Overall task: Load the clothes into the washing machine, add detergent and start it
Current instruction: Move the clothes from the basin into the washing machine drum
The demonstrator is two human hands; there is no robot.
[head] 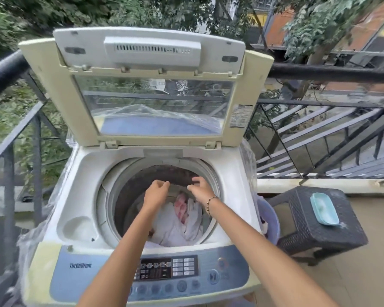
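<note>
The washer (60, 196) stands on a balcony with its lid (253, 85) raised fully upright. The drum (129, 196) is exposed and partly filled. A dark woven stool (315, 222) stands to the right, and a lilac basket (272, 220) sits between the stool and the washer; its contents are mostly hidden.

The clothes (177, 227), white with one pink item, lie in a loose heap at the bottom of the drum, below both hands.

Handling, as judged: the clothes are soft, light and limp. They will sag and trail when lifted. Take hold by bunching a fold at mid-heap rather than by an edge, so that no end catches on the drum rim.

The left hand (156, 191) hovers over the drum, fingers loosely curled, with nothing visible in its grasp. The right hand (200, 188) is beside it, fingers part-spread and bent, also holding nothing.

A teal tray (324, 209) rests on the stool. No detergent container can be identified. The start button (212, 277) is on the front panel, untouched.
</note>
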